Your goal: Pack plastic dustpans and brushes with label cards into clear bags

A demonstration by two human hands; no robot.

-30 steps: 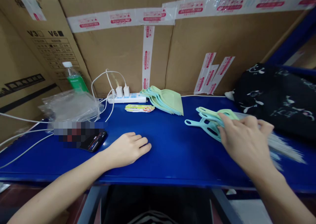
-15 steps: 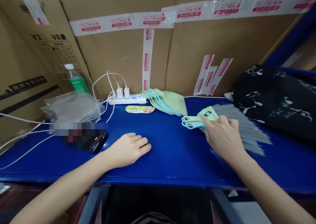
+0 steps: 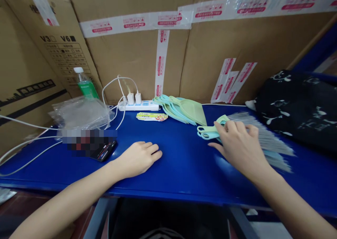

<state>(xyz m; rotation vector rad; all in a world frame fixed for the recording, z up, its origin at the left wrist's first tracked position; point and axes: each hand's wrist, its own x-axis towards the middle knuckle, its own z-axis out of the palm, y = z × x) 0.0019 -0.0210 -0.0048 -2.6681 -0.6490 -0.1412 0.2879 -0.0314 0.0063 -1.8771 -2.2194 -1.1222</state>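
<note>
Blue table (image 3: 184, 176): two hands (image 3: 139, 158) (image 3: 240, 147), one brush bundle (image 3: 265, 140).

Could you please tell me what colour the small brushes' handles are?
The brush handles are mint green and pale blue; the head view shows them best.

Item: we list one bundle of mini hand brooms (image 3: 209, 131), with mint-green and light-blue plastic handles ending in hanging loops. We find them stacked flat on the blue tabletop (image 3: 184, 168), handles pointing left and grey bristles fanning right.

Palm-down left hand (image 3: 139, 158) curled, right hand (image 3: 240, 147) spread.
</note>
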